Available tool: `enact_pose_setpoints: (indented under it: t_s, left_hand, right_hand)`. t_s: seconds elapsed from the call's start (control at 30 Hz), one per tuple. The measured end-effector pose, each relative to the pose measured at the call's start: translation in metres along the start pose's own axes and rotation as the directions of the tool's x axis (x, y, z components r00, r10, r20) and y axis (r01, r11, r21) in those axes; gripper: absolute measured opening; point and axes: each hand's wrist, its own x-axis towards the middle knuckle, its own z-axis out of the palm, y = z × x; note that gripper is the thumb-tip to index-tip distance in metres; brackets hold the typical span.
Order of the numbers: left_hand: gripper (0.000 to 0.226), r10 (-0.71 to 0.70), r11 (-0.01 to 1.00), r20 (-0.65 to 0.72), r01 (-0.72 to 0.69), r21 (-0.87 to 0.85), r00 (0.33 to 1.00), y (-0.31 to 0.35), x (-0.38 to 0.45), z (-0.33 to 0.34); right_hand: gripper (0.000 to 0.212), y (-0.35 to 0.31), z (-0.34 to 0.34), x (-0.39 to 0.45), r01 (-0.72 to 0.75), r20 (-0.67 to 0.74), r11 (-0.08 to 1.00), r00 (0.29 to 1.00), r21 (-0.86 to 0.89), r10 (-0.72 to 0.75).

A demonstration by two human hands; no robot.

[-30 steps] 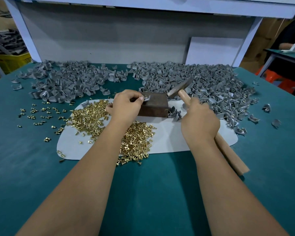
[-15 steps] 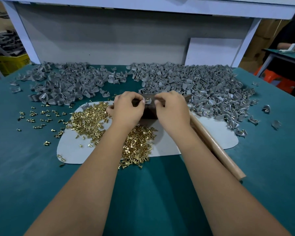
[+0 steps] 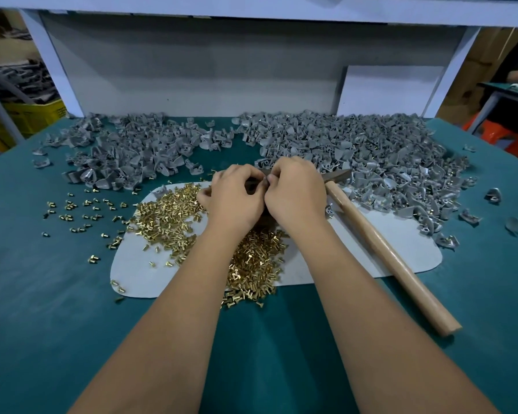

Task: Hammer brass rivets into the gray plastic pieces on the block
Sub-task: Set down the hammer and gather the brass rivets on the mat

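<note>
Both forearms reach in from the bottom and meet over the middle of the bench. The left hand (image 3: 235, 198) and right hand (image 3: 296, 194) sit knuckle to knuckle, fingers curled in, tips pinching something tiny between them; can't tell what it is, too small. They cover most of the dark block (image 3: 251, 186), only a sliver peeks out between the thumbs.

The teal table (image 3: 57, 294) takes up most of the view, with a white frame (image 3: 51, 64) and gray back panel behind it. Gray plastic pieces (image 3: 371, 150) are heaped along the far edge, a second heap (image 3: 126, 153) on the left. A pale mat (image 3: 371, 252) lies under the hands. The hammer (image 3: 380, 246) lies on it just right of the right hand, wooden handle pointing toward the near right. Brass rivets (image 3: 168, 216) are piled on the mat by the left wrist, with strays on the teal.
</note>
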Motion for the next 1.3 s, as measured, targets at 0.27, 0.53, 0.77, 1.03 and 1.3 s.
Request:
enact_pose_setpoints:
  t_s: [0.27,0.53,0.77,1.03,1.3]
  left_hand:
    - [0.011,-0.005,1.0,0.003,0.005,-0.013,1.0,-0.001,-0.001,0.0]
    - [0.009,-0.022,1.0,0.009,0.022,-0.003,1.0,0.0,-0.001,0.0]
    - [0.009,-0.019,1.0,0.007,0.019,-0.009,1.0,-0.001,-0.001,0.001]
    - [0.008,-0.033,0.999,0.023,0.034,-0.03,0.999,-0.002,0.0,0.001]
    - [0.007,-0.033,0.998,0.022,0.034,-0.05,0.999,-0.002,0.0,0.001]
  right_hand:
    - [0.008,-0.008,0.0,-0.005,-0.116,-0.011,0.987,0.993,0.115,0.118]
    - [0.01,-0.005,0.007,-0.005,-0.108,-0.05,0.984,0.992,0.14,0.116]
    - [0.014,0.009,0.009,-0.005,-0.051,-0.003,0.963,0.999,0.263,0.054]
    - [0.023,0.02,-0.028,0.0,-0.182,0.114,0.887,0.983,0.425,0.147]
    - [0.025,0.054,-0.051,-0.023,-0.253,0.141,0.863,0.929,-0.437,0.343]
